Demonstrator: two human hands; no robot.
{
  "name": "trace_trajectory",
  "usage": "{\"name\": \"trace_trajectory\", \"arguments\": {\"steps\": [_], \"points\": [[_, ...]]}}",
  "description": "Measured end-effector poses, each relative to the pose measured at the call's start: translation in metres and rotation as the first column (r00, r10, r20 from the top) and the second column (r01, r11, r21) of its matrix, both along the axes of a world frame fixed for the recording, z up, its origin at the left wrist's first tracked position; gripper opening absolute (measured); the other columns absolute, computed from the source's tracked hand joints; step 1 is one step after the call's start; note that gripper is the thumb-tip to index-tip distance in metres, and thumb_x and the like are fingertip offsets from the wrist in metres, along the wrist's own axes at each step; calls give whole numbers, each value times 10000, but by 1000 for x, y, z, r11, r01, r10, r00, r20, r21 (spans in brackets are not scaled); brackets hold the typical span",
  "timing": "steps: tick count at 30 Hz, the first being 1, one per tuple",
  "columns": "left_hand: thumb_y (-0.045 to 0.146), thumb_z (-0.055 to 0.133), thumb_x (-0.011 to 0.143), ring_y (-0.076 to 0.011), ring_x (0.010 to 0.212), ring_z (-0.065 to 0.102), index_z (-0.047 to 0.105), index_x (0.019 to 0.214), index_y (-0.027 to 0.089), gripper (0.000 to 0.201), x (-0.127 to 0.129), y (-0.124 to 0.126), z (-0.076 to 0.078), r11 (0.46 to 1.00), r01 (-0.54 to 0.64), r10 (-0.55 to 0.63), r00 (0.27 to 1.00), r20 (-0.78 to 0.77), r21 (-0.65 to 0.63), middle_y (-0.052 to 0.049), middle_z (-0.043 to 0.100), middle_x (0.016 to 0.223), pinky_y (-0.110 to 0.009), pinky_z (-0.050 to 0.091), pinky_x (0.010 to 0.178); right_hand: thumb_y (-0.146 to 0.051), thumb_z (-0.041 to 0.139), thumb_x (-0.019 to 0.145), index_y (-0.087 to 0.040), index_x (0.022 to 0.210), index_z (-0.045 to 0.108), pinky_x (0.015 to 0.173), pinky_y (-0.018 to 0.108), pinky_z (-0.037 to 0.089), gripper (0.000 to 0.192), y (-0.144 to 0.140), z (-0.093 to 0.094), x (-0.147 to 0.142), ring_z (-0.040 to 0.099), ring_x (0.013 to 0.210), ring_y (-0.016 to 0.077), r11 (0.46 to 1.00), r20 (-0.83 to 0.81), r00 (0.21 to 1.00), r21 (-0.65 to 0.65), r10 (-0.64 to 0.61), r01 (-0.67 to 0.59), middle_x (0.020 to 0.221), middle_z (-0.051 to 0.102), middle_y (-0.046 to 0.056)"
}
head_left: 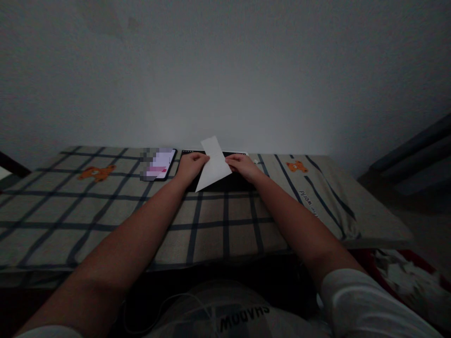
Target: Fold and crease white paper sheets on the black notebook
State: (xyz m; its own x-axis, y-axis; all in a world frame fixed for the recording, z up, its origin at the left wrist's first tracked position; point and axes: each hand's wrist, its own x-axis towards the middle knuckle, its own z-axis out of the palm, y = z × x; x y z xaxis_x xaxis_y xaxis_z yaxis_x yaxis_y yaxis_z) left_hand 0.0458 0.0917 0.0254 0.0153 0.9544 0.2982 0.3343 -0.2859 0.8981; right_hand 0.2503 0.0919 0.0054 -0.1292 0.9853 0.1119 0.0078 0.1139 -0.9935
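Pinched shut on opposite edges of a white, folded-looking sheet of paper, the grip of each hand closes between thumb and forefinger: the left hand on its left edge, the right hand on its right edge. Narrow at its far end, the sheet widens toward the person and finishes in a slanting near edge with a sharp corner at the left. It is in front of a black, flat, rectangular board, with small pale marks along the board's far side; whether paper and board touch, I cannot tell.

Just left of the board lies a dark-edged phone with a lit, lilac and pink screen, partly blurred into blocks. A pale cloth with dark blue checks covers the counter, and printed on it are an orange-brown bear at the left and another at the right, near some dark lettering. Behind rises a plain grey wall. Low at the right, a red container holds crumpled white pieces.
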Motion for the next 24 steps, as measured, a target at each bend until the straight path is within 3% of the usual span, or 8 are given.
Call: {"name": "trace_trajectory", "arguments": {"steps": [4, 9, 13, 18, 21, 24], "points": [[271, 623, 680, -139, 555, 524, 624, 601, 159, 137, 1, 4, -5, 993, 107, -101, 989, 105, -57, -6, 582, 583, -252, 418, 538, -311, 658, 701, -158, 785, 677, 655, 251, 419, 175, -2, 2, 1, 532, 646, 102, 998, 104, 994, 52, -45, 40, 737, 650, 7], [361, 682, 681, -144, 625, 576, 640, 781, 149, 238, -1, 9, -5, 981, 173, -137, 938, 320, -87, -25, 619, 701, -246, 479, 536, -300, 614, 699, -148, 773, 679, 667, 262, 412, 181, -5, 7, 2, 539, 673, 121, 993, 254, 964, 101, -84, 60, 754, 655, 20], [368, 735, 657, -113, 648, 579, 646, 1022, 142, 439, -3, 11, -1, 984, 172, -143, 929, 342, -54, -36, 655, 811, -213, 484, 555, -306, 591, 714, -139, 766, 677, 669, 267, 413, 195, -5, 10, 4, 545, 686, 132, 991, 319, 944, 127, -85, 46, 755, 657, 33], [336, 752, 645, -98, 632, 581, 658, 954, 126, 385, -3, 13, -4, 969, 228, -183, 925, 332, -100, -47, 676, 824, -202, 483, 558, -339, 603, 750, -167, 846, 687, 702, 281, 435, 215, 1, 6, 10, 564, 727, 140, 981, 329, 937, 184, -116, 56, 811, 668, 39], [337, 760, 641, -108, 656, 605, 657, 898, 126, 348, -2, 13, -5, 968, 225, -180, 931, 318, -110, -60, 690, 856, -219, 505, 595, -312, 615, 770, -179, 884, 693, 753, 313, 443, 191, 2, 5, 13, 568, 781, 160, 931, 434, 870, 357, -232, 70, 851, 653, 55], [335, 757, 655, -119, 694, 629, 654, 902, 132, 336, -1, 12, -6, 961, 247, -202, 933, 299, -122, -70, 694, 903, -244, 531, 642, -300, 600, 815, -190, 892, 699, 859, 351, 418, 167, -1, 9, 13, 558, 907, 189, 823, 534, 757, 569, -377, 8, 909, 641, 71]]}}
